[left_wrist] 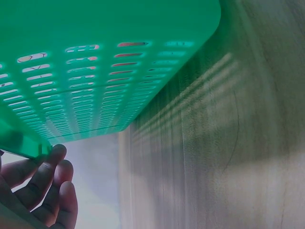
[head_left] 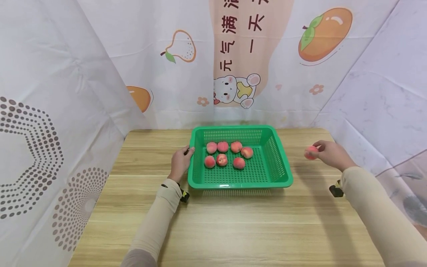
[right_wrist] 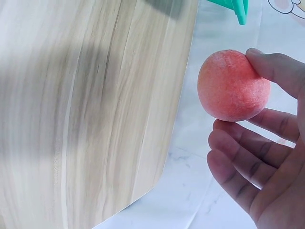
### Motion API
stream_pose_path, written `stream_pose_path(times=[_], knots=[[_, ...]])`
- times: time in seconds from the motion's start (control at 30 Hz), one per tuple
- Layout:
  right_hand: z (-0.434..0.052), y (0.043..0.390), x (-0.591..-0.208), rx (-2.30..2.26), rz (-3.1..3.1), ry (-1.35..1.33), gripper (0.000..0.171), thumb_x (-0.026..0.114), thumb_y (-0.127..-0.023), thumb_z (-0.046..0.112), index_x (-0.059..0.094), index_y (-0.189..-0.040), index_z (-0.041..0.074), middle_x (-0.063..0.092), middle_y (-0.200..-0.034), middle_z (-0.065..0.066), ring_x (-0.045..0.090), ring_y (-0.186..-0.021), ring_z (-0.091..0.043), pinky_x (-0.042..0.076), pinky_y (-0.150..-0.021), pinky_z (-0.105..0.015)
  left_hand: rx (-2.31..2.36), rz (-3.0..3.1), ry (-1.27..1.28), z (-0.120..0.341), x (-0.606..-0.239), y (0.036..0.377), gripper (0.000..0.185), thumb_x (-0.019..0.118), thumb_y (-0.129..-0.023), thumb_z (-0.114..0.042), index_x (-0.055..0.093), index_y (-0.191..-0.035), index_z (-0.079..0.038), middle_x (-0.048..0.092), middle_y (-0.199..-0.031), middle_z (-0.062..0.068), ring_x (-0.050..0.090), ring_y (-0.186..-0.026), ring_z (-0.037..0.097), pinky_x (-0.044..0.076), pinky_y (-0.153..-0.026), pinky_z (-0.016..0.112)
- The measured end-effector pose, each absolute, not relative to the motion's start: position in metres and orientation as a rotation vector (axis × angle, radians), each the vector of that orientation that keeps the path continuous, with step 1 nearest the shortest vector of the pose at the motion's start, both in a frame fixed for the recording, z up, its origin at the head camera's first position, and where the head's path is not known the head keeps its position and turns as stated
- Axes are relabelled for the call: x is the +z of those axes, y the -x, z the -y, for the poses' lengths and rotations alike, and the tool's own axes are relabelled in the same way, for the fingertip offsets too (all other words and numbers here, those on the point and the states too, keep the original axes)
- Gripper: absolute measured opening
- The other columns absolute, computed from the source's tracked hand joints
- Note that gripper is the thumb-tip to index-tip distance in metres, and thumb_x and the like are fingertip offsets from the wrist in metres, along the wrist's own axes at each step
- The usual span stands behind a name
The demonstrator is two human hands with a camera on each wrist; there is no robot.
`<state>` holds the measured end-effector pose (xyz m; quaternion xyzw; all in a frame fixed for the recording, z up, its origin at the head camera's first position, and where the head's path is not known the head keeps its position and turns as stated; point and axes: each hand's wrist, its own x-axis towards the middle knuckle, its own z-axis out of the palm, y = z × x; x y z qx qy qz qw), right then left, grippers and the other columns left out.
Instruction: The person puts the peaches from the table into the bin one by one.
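The right hand (head_left: 331, 154) pinches a peach (head_left: 311, 152) in its fingertips, aloft over the table's (head_left: 233, 222) right edge, right of the green basket (head_left: 283, 174); the left hand (head_left: 180, 161) grips the basket's left rim, seemingly steadying it; seven peaches (head_left: 221, 160) lie inside.

Peach in hand: round, pink-red, matte (head_left: 311, 152); pinched by the right hand (head_left: 331, 154), off the worktop, at 3 o'clock of the basket.
Basket: green, perforated, rectangular (head_left: 280, 163); flat on the worktop, left rim gripped by the left hand (head_left: 180, 162).
Peaches inside: seven (head_left: 221, 160), clustered at its far-left.
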<state>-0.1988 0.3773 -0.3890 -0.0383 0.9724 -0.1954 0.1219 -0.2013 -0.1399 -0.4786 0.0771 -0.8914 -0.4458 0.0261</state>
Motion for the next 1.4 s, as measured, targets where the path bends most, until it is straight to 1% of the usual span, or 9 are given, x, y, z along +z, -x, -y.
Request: stream_pose_path(times=[0.23, 0.47, 0.57, 0.7, 0.83, 0.93, 1.07, 1.27, 1.4], knots=[[-0.370, 0.205, -0.385, -0.587, -2.849, 0.129, 0.068, 0.057, -0.094, 0.052, 0.053, -0.124, -0.009, 0.064, -0.107, -0.031, 0.062, -0.090, -0.038, 0.050, -0.071, -0.045, -1.399, 2.757, -0.246, 0.140, -0.478, 0.201, 0.053, 0.050, -0.099, -0.046, 0.055, -0.139, -0.010, 0.061, -0.135, 0.013, 0.059, -0.121, 0.030, 0.049, -0.097, 0.047], [-0.360, 0.211, -0.378, -0.573, -2.871, 0.144, 0.067, 0.059, -0.093, 0.051, 0.054, -0.123, -0.009, 0.064, -0.105, -0.030, 0.062, -0.087, -0.036, 0.049, -0.067, -0.041, -1.399, 2.761, -0.234, 0.140, -0.476, 0.201, 0.052, 0.050, -0.100, -0.045, 0.056, -0.139, -0.011, 0.062, -0.133, 0.012, 0.062, -0.116, 0.028, 0.050, -0.092, 0.045], [-0.356, 0.213, -0.375, -0.558, -2.889, 0.161, 0.066, 0.059, -0.093, 0.051, 0.056, -0.122, -0.007, 0.065, -0.104, -0.028, 0.062, -0.086, -0.035, 0.048, -0.066, -0.039, -1.406, 2.763, -0.234, 0.139, -0.476, 0.201, 0.052, 0.050, -0.100, -0.045, 0.055, -0.139, -0.011, 0.062, -0.134, 0.012, 0.063, -0.114, 0.028, 0.051, -0.091, 0.044], [-0.348, 0.216, -0.374, -0.558, -2.927, 0.184, 0.059, 0.061, -0.093, 0.049, 0.060, -0.119, -0.004, 0.067, -0.101, -0.024, 0.062, -0.085, -0.032, 0.045, -0.065, -0.036, -1.410, 2.757, -0.241, 0.139, -0.475, 0.200, 0.053, 0.050, -0.100, -0.045, 0.055, -0.140, -0.010, 0.061, -0.134, 0.013, 0.061, -0.116, 0.029, 0.050, -0.093, 0.046], [-0.338, 0.220, -0.371, -0.575, -2.952, 0.189, 0.055, 0.063, -0.092, 0.048, 0.063, -0.117, -0.001, 0.068, -0.099, -0.022, 0.062, -0.085, -0.031, 0.046, -0.066, -0.038, -1.384, 2.761, -0.240, 0.139, -0.476, 0.200, 0.051, 0.050, -0.100, -0.044, 0.055, -0.139, -0.011, 0.063, -0.132, 0.012, 0.061, -0.117, 0.030, 0.049, -0.095, 0.046], [-0.331, 0.223, -0.369, -0.602, -2.933, 0.198, 0.056, 0.063, -0.091, 0.048, 0.063, -0.117, -0.002, 0.067, -0.098, -0.022, 0.062, -0.085, -0.031, 0.048, -0.067, -0.039, -1.379, 2.765, -0.240, 0.139, -0.476, 0.201, 0.051, 0.050, -0.100, -0.044, 0.056, -0.139, -0.012, 0.064, -0.131, 0.012, 0.061, -0.117, 0.030, 0.049, -0.095, 0.046], [-0.322, 0.226, -0.368, -0.630, -2.906, 0.205, 0.058, 0.064, -0.091, 0.047, 0.060, -0.119, -0.004, 0.066, -0.098, -0.022, 0.060, -0.083, -0.030, 0.047, -0.066, -0.037, -1.400, 2.762, -0.242, 0.140, -0.476, 0.201, 0.051, 0.049, -0.100, -0.044, 0.054, -0.140, -0.013, 0.064, -0.131, 0.012, 0.062, -0.116, 0.030, 0.049, -0.094, 0.047], [-0.312, 0.230, -0.368, -0.621, -2.924, 0.218, 0.053, 0.065, -0.092, 0.042, 0.061, -0.118, -0.004, 0.065, -0.099, -0.023, 0.060, -0.082, -0.031, 0.046, -0.065, -0.037, -1.375, 2.753, -0.239, 0.139, -0.475, 0.199, 0.053, 0.048, -0.100, -0.048, 0.056, -0.139, -0.013, 0.065, -0.130, 0.012, 0.062, -0.114, 0.029, 0.050, -0.092, 0.044], [-0.306, 0.232, -0.368, -0.626, -2.924, 0.238, 0.051, 0.066, -0.092, 0.040, 0.062, -0.117, -0.004, 0.065, -0.098, -0.023, 0.060, -0.080, -0.030, 0.047, -0.065, -0.038, -1.394, 2.748, -0.242, 0.139, -0.475, 0.200, 0.051, 0.050, -0.100, -0.044, 0.056, -0.139, -0.012, 0.064, -0.131, 0.013, 0.061, -0.118, 0.030, 0.049, -0.095, 0.046]])
